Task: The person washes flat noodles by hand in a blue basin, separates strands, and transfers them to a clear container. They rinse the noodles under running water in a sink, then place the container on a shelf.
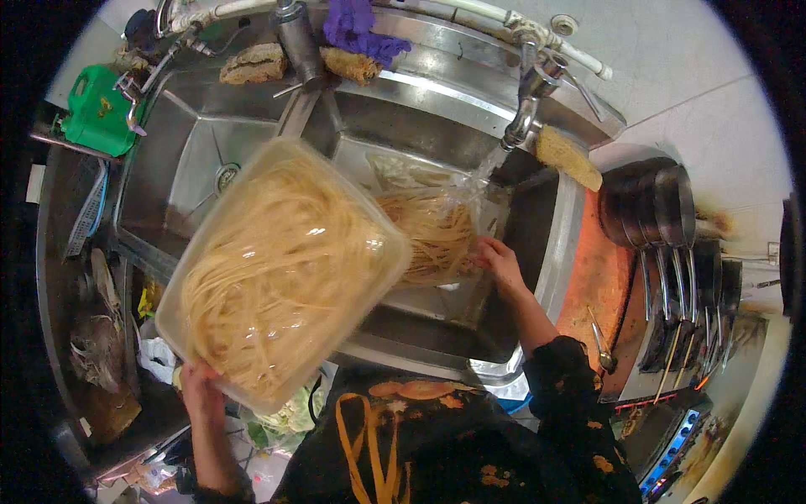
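Note:
My left hand [203,387] grips the lower left corner of a translucent plastic tub [397,242] filled with pale noodle-like strands [283,252] in liquid. The tub is tilted over the divider of a steel double sink. In the right basin, darker strands [434,233] lie in what looks like a second clear container or bag. My right hand [497,255] is at its right edge, fingers bent; whether they grip it is unclear. Water runs from the right tap [519,129] onto this container's upper right part.
Sponge-like blocks [567,157] and a purple cloth [362,31] rest on the sink's rim. A green jerrycan [97,113] stands at the far left. Several pans [674,205] stand at the right beside an orange board [598,271] with a metal spoon [604,359]. Leafy vegetables [289,409] are below the tub.

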Demonstrator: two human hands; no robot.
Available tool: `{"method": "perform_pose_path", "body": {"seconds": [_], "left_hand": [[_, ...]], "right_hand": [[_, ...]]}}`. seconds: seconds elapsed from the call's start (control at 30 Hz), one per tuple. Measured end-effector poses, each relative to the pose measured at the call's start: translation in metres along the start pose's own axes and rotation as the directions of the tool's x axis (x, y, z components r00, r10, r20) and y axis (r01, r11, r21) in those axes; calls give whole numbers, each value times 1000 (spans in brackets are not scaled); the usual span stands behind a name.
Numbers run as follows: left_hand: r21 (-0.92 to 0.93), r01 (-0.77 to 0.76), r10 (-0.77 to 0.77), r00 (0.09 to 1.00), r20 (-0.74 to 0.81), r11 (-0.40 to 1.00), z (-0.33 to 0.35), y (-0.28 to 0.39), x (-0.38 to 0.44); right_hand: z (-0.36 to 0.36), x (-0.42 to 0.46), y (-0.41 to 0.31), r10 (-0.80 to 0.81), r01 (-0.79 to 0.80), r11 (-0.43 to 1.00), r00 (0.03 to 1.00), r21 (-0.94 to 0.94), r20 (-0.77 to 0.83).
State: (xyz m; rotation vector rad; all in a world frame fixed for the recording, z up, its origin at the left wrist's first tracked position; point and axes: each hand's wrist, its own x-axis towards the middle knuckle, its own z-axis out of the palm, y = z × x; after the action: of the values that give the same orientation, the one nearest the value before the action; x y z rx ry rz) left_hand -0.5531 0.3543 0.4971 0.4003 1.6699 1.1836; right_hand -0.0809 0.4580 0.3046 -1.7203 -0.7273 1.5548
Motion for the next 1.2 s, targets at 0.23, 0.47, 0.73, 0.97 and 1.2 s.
{"method": "perform_pose_path", "body": {"seconds": [0.23, 0.47, 0.73, 0.97, 1.2], "left_hand": [[234, 68, -149, 925, 350, 970, 124, -14, 68], [284, 101, -233, 846, 480, 953, 181, -89, 144], [769, -217, -5, 961, 275, 601, 194, -179, 196], [626, -750, 501, 634, 588, 214, 217, -148, 163], [337, -908, -91, 368, 925, -249, 271, -116, 131]], "right_hand": [[8, -42, -88, -121, 108, 943, 992, 316, 21], [-11, -3, -50, -221, 244, 955, 965, 169, -143], [-15, 59, 47, -306, 208, 928, 898, -308, -316], [4, 38, 3, -639, 374, 611, 753, -698, -155], [45, 10, -36, -290, 550, 1, 800, -835, 526]]}}
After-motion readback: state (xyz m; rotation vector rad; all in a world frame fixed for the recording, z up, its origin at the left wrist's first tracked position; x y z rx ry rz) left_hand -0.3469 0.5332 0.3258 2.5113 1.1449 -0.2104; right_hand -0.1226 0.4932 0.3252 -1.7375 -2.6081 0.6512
